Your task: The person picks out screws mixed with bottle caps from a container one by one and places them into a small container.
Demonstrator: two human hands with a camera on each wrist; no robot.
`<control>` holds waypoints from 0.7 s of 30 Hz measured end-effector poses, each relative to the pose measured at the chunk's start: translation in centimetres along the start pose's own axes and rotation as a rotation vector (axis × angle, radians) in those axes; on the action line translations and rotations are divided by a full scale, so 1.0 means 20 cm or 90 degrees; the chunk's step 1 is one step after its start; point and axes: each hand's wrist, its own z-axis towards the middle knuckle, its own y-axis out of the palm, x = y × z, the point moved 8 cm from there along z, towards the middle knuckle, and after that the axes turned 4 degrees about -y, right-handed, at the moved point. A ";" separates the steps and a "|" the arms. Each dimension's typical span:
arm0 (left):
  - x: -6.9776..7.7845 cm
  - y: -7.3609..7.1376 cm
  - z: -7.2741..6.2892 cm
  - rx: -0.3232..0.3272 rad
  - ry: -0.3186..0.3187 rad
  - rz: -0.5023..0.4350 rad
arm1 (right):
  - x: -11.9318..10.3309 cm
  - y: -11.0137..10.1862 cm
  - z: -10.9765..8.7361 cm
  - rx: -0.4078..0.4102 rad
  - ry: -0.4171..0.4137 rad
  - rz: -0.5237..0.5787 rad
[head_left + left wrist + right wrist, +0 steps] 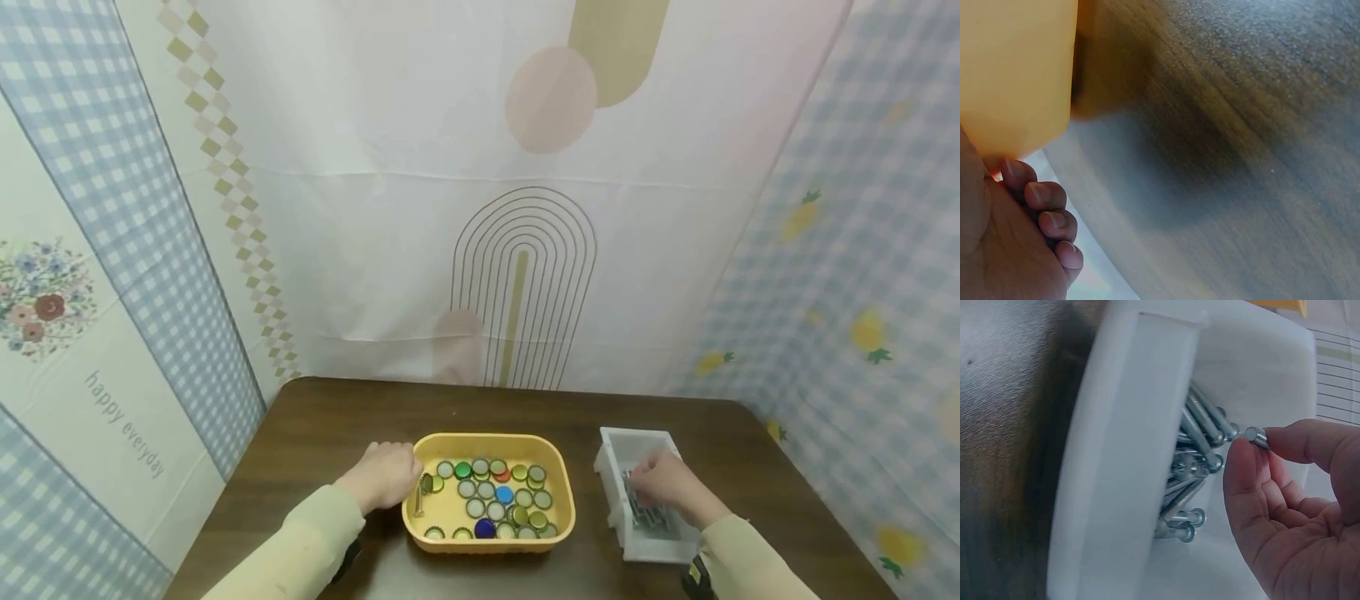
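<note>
A yellow plastic basket holds many bottle caps in silver, green, gold, blue and red. My left hand grips its left rim with curled fingers; in the left wrist view the fingertips lie by the basket's corner. A metal bolt lies inside the basket near that hand. To the right, a white plastic bin contains a heap of silver bolts. Over the heap, my right hand pinches one bolt between thumb and forefinger; only its end shows.
Both containers stand on a dark brown wooden table, with a gap between them. A white patterned cloth hangs behind the table, and checked cloths hang at the sides.
</note>
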 end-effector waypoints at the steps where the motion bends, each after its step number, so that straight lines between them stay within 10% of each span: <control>1: 0.00 0.00 0.00 0.000 0.000 -0.004 | 0.01 0.01 0.00 -0.001 0.002 -0.002; 21: 0.00 0.00 0.00 -0.002 0.004 -0.018 | 0.01 0.02 -0.01 -0.016 -0.011 -0.024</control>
